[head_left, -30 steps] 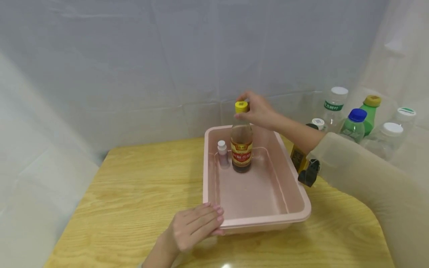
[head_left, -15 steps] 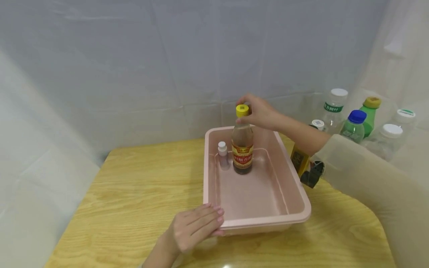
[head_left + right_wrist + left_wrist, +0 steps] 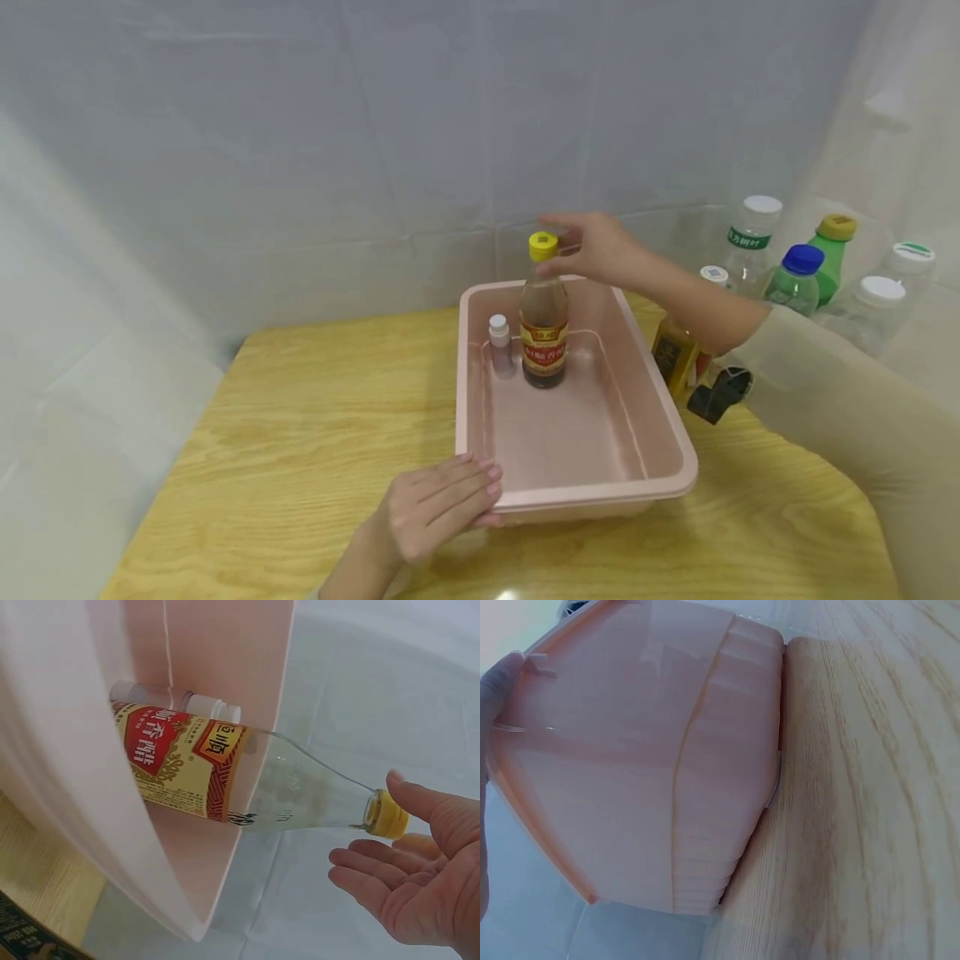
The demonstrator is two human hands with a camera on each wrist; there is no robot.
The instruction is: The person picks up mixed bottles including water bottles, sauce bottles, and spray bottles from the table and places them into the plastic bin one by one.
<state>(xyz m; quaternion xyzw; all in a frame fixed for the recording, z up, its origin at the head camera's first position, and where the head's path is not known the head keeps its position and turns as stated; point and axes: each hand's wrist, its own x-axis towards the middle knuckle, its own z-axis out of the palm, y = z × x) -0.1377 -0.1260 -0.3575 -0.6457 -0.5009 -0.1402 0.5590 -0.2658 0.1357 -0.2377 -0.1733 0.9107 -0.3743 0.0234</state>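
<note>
A vinegar bottle [image 3: 545,333] with a yellow cap and red-and-gold label stands upright inside the pink plastic basin [image 3: 577,492]. My right hand [image 3: 592,246] is at its cap, thumb and fingers spread apart. In the right wrist view the thumb of that right hand [image 3: 435,862] lies right at the yellow cap [image 3: 390,815], the other fingers away from the glass. A small white-capped bottle [image 3: 500,346] stands left of the vinegar bottle. My left hand [image 3: 438,508] rests on the near left corner of the basin, fingers straight across the rim.
To the right of the basin stand a yellow-brown bottle [image 3: 671,350], a blue-capped bottle [image 3: 797,279], a green bottle [image 3: 831,258] and several clear ones. The wooden table [image 3: 330,417] runs back to a pale sheet [image 3: 300,167].
My right hand has loosened from the cap, its fingers spreading and shifting slightly right. The vinegar bottle stands almost where it stood, a touch further right. The left hand has stayed put.
</note>
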